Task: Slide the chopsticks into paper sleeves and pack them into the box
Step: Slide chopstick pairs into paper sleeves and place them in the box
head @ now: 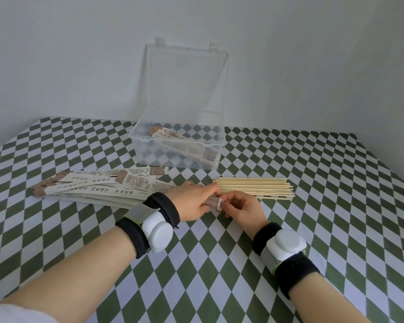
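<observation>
From the head camera, your left hand (pixel 191 199) has its grip closed round one paper sleeve (pixel 212 202). The fingers are curled over the sleeve's brown patterned end, just above the bench (pixel 313 173). Your right hand (pixel 243 210) meets it at the white mouth of the sleeve, where thumb and fingertips pinch the paper edge. I cannot tell whether a chopstick is already between those fingers.

The bare chopsticks (pixel 254 187) lie in a flat row just beyond your right hand, with their near ends close to the sleeve mouth. The empty sleeves (pixel 91 187) are fanned out to your left. The clear plastic box (pixel 147 157) stands behind both piles with its lid (pixel 187 78) upright, and a few sleeved pairs (pixel 187 148) lie slantwise inside it.

The sleeve looks thin, very light and easily creased, so hold it softly near the mouth and let the opening bow rather than flatten. The chopsticks look stiff, slim, light and smooth. They will probably roll and slip apart, so take a pair together near the ends closest to you. Keep them parallel and feed the tips in straight, because a skewed tip could snag or tear the paper.
</observation>
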A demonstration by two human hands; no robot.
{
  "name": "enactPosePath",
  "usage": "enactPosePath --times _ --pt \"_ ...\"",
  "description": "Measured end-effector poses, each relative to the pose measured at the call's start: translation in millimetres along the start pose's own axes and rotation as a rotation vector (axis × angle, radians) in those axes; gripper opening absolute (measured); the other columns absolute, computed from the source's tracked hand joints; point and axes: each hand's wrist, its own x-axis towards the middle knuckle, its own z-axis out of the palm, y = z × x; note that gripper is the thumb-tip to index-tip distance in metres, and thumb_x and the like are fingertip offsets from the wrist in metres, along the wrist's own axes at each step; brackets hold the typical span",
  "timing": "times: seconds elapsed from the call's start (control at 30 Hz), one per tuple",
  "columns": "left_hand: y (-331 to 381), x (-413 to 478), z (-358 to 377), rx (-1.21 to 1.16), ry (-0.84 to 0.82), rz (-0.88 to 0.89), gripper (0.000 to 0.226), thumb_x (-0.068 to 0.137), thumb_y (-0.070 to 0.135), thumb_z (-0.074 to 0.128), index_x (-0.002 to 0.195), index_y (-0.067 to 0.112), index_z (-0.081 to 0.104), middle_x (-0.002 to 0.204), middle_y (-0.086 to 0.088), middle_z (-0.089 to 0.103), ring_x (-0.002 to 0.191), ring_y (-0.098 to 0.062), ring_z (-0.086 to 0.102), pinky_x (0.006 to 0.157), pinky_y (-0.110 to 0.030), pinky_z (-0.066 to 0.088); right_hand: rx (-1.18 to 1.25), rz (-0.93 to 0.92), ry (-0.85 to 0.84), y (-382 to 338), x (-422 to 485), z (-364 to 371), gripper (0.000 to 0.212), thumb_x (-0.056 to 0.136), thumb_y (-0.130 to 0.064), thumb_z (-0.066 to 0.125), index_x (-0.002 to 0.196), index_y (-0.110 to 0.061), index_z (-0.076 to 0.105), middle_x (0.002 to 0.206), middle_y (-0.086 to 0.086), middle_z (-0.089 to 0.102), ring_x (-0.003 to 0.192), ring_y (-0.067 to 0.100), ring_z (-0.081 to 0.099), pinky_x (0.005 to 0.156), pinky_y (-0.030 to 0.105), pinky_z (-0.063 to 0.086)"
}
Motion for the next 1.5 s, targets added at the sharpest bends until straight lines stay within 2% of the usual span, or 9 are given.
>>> enactPosePath --times 0.1,0.2,0.27,0.37,0.47,0.67,0.87,1.0,1.5 --pt "-1 -6 -2 -0.224 0.283 0.035 0.032 0.091 0.025 0.056 0.122 0.02 0.051 0.108 0.011 0.056 0.1 -0.003 0.049 0.096 -0.024 0.033 0.04 0.026 0.063 0 0 -1 0.022 0.086 0.0 0.057 0.079 -0.018 0.067 0.077 0.001 0.068 0.061 0.01 0.058 0.059 0.02 0.051" --pt "-1 -22 2 -0.763 0.792 -0.094 0.008 0.093 0.015 0.053 0.092 0.018 0.061 0.087 0.012 0.06 0.08 0.002 0.054 0.077 -0.013 0.043 0.122 0.087 0.131 -1 0 0 0.021 0.087 0.001 0.055 0.08 -0.016 0.066 0.075 0.001 0.069 0.056 0.011 0.055 0.055 0.021 0.049" --pt "5 -29 12 -1.138 0.919 -0.249 0.027 0.096 0.022 0.045 0.074 0.015 0.059 0.069 0.007 0.058 0.063 -0.001 0.053 0.063 -0.011 0.043 0.142 0.1 0.155 -3 1 0 0.02 0.088 -0.001 0.055 0.081 -0.016 0.066 0.077 0.002 0.069 0.055 0.009 0.055 0.054 0.02 0.05" --pt "8 -30 26 -1.295 0.668 -0.499 0.053 0.098 0.042 0.033 0.069 0.008 0.063 0.061 -0.002 0.061 0.057 -0.011 0.052 0.056 -0.017 0.042 0.196 0.1 0.2 -4 2 -1 0.018 0.088 -0.001 0.054 0.084 -0.013 0.067 0.079 0.001 0.07 0.053 0.005 0.053 0.053 0.018 0.049" --pt "10 -22 31 -1.464 0.355 -0.556 0.05 0.1 0.044 0.024 0.103 0.01 0.061 0.088 -0.005 0.067 0.079 -0.015 0.061 0.073 -0.023 0.049 0.253 0.081 0.199 -6 0 -4 0.02 0.088 0.001 0.053 0.084 -0.011 0.068 0.077 0.0 0.07 0.051 0.006 0.052 0.053 0.017 0.048" --pt "22 3 35 -2.281 0.629 -0.258 0.035 0.101 0.028 0.03 0.126 0.009 0.045 0.113 -0.009 0.06 0.108 -0.018 0.057 0.085 -0.032 0.047 0.132 0.088 0.06 -3 -2 1 0.016 0.086 0.001 0.057 0.087 -0.013 0.064 0.071 0.002 0.069 0.058 0.009 0.057 0.056 0.019 0.049" --pt "12 7 44 -2.492 0.82 -0.325 0.022 0.099 0.023 0.037 0.082 0.013 0.047 0.077 -0.004 0.047 0.078 -0.018 0.053 0.08 -0.035 0.045 -0.26 -0.026 0.157 2 1 -1 0.016 0.086 -0.011 0.058 0.085 -0.027 0.061 0.085 -0.005 0.065 0.077 0.013 0.059 0.072 0.025 0.051" --pt "9 7 44 -2.557 0.935 -0.357 0.029 0.101 0.026 0.034 0.079 0.012 0.046 0.075 -0.004 0.045 0.068 -0.015 0.047 0.072 -0.026 0.042 -0.638 -0.032 0.41 9 1 -14 0.014 0.087 -0.013 0.055 0.096 -0.018 0.065 0.094 -0.006 0.059 0.089 0.013 0.052 0.077 0.024 0.045" --pt "4 7 44 -2.62 0.935 -0.393 0.03 0.101 0.027 0.032 0.079 0.011 0.045 0.074 -0.004 0.046 0.067 -0.015 0.047 0.068 -0.025 0.041 -1.105 -0.024 0.258 11 5 -12 0.026 0.094 -0.021 0.042 0.114 -0.016 0.059 0.113 0.0 0.052 0.105 0.019 0.043 0.096 0.031 0.034"
